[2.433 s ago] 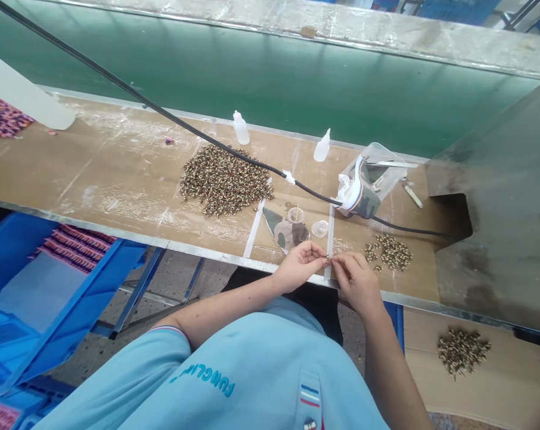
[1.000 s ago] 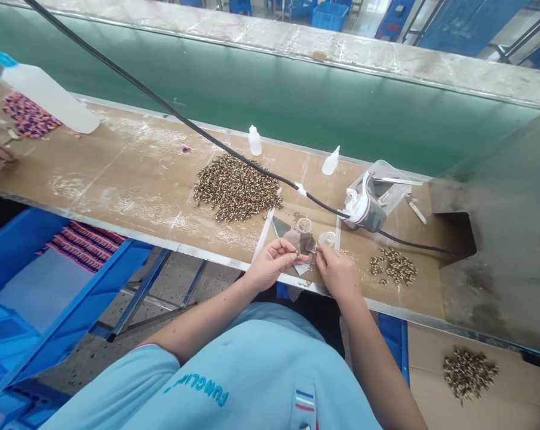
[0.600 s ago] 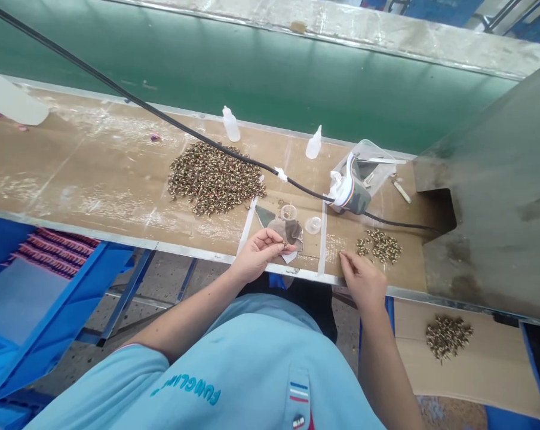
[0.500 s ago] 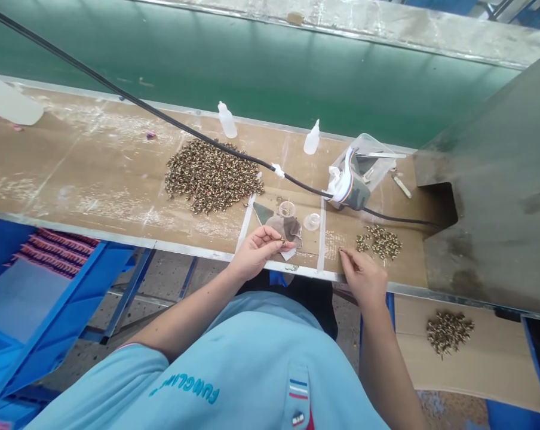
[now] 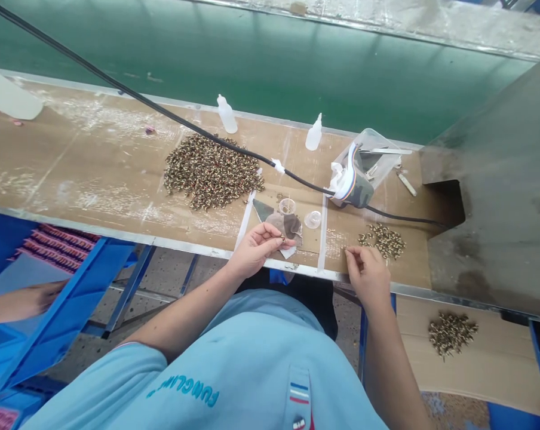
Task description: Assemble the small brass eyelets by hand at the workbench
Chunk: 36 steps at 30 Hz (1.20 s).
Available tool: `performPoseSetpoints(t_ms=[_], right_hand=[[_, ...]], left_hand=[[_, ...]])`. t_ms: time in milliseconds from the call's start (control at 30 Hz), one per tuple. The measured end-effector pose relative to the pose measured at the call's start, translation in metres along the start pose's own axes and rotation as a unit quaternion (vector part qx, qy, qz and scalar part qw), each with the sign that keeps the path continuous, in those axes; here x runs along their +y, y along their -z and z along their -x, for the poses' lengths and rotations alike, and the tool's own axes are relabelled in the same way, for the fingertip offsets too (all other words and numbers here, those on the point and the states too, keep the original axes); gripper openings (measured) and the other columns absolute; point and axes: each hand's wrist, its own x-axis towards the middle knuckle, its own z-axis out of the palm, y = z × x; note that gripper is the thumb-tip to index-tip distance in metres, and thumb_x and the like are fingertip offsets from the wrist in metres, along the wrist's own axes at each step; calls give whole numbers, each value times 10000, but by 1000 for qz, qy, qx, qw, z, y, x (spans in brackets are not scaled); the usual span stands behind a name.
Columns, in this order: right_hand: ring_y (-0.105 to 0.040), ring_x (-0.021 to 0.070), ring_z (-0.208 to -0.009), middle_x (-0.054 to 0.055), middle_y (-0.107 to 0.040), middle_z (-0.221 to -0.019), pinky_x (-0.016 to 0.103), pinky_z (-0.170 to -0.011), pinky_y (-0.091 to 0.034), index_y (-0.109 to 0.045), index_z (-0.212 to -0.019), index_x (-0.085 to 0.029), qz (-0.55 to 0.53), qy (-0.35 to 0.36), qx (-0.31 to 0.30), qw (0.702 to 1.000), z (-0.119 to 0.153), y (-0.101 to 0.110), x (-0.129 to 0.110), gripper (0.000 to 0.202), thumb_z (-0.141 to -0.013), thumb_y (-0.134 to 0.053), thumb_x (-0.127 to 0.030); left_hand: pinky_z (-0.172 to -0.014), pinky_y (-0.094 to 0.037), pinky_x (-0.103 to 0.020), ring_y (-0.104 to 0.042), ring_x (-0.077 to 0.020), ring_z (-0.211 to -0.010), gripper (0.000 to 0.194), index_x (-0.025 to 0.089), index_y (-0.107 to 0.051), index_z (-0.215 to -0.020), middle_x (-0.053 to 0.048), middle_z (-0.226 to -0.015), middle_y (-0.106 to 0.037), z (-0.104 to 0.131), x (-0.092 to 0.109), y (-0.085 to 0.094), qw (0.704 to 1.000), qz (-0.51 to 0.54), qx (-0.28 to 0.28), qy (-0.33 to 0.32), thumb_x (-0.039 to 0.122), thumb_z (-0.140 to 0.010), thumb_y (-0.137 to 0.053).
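My left hand (image 5: 260,246) pinches a small curled gold-and-brown piece (image 5: 283,237) between thumb and fingertips, just above a crumpled grey-brown cloth (image 5: 291,226). To its right, my right hand (image 5: 369,273) is closed in a pinch low over the bench; whatever is at its fingertips is too small to make out. Beside that hand lies a small pile of similar curled pieces (image 5: 387,240). A much larger heap of them (image 5: 211,171) spreads on the bench to the left. Two little clear plastic cups, one round (image 5: 287,206) and one flatter (image 5: 313,220), stand behind the cloth.
Two white dropper bottles (image 5: 227,114) (image 5: 313,134) stand at the bench's back edge. A black cable (image 5: 162,109) crosses to a wrapped bundle by a clear tub (image 5: 377,143). Right is a metal housing (image 5: 498,197). Another person's arm (image 5: 21,303) reaches over a blue bin (image 5: 68,316).
Another person's arm has come into view over the blue bin at left. My right hand has shifted slightly right, still pinched. The left hand keeps its pinch on the curled piece.
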Motion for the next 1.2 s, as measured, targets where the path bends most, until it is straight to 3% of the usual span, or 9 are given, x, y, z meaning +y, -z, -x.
performPoseSetpoints(t_ms=[433, 867, 1200], right_hand=[[-604, 146, -789, 43, -615, -885, 253, -690, -478, -664, -919, -242, 46, 87, -51, 994, -9, 2, 5, 277, -928, -404, -337], [-618, 147, -748, 43, -656, -853, 251, -644, -476, -657, -881, -216, 69, 76, -34, 994, -4, 4, 3, 252, -917, -439, -337], [-598, 153, -705, 31, -642, -781, 271, -628, -465, -613, -810, -216, 13, 46, -72, 996, -12, 12, 9, 219, -898, -450, -333]], left_hand=[[-820, -526, -320, -701, -200, -815, 255, 144, -548, -762, -17, -707, -693, 0, 0, 1, 1000, 8, -3, 5, 231, -660, -764], [-799, -532, -294, -702, -186, -815, 247, 151, -546, -765, -15, -709, -699, -1, 1, 2, 1000, 8, -8, 8, 230, -665, -759], [-814, -526, -310, -699, -200, -834, 263, 152, -535, -767, -17, -715, -690, 0, 1, 1, 1000, -1, -7, 11, 251, -669, -758]])
